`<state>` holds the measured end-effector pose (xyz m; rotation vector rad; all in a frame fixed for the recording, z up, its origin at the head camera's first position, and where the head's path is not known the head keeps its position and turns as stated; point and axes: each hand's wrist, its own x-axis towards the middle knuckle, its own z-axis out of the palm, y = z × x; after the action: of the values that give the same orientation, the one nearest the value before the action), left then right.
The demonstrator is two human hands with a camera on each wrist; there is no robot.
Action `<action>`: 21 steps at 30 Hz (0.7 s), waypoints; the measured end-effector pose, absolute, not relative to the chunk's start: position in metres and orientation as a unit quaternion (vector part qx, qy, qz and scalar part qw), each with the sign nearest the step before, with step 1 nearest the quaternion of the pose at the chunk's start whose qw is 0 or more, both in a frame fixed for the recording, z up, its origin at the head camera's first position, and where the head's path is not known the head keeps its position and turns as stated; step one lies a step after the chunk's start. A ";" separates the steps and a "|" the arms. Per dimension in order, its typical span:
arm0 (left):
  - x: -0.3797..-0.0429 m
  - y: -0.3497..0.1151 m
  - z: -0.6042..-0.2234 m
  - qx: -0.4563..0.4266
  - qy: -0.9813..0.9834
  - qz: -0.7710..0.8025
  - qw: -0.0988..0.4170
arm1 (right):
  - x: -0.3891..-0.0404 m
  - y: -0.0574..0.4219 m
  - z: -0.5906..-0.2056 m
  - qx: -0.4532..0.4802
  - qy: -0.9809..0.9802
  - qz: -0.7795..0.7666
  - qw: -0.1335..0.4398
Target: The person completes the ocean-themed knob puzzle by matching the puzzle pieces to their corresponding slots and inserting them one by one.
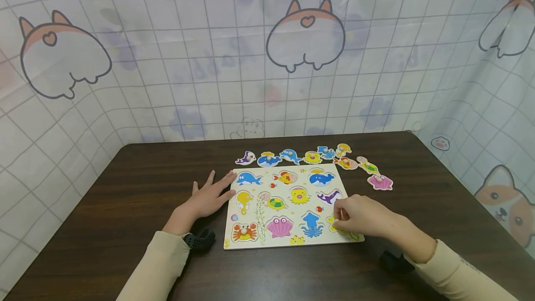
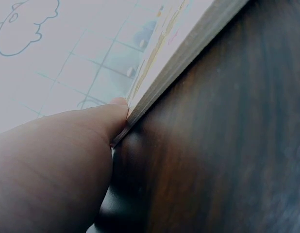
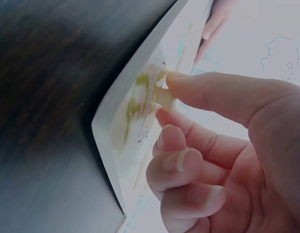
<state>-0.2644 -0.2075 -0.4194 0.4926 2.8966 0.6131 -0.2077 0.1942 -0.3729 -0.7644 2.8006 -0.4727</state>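
A wooden peg puzzle board [image 1: 251, 215] with printed sea animals lies flat on the dark table. Its crab piece [image 1: 244, 232] with a round knob sits in the lower left slot. My right hand [image 1: 361, 215] is over the lower right corner, pinching a yellow star piece [image 1: 332, 223], partly hidden under the fingers. In the right wrist view, thumb and index finger meet at a pale knob [image 3: 164, 99], close over the board, the other fingers curled. With fingers spread, my left hand [image 1: 209, 199] touches the board's upper left edge; its thumb rests at the edge in the left wrist view.
Loose pieces lie behind the board in a row, among them a blue dolphin [image 1: 290, 156], a yellow octopus [image 1: 312, 157] and a blue squid [image 1: 326, 153]. A turtle [image 1: 368, 165] and a pink shell [image 1: 380, 181] lie to its right. Patterned curtain [image 1: 200, 59] surrounds the table [image 1: 125, 226].
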 end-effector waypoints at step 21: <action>-0.265 -0.206 -0.419 0.165 0.963 0.204 0.068 | -0.215 0.202 -0.357 -0.287 0.939 -0.162 0.101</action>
<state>-0.2651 -0.2065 -0.4190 0.4955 2.8995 0.6151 -0.2147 0.2016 -0.3567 -0.8480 2.7737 -0.4789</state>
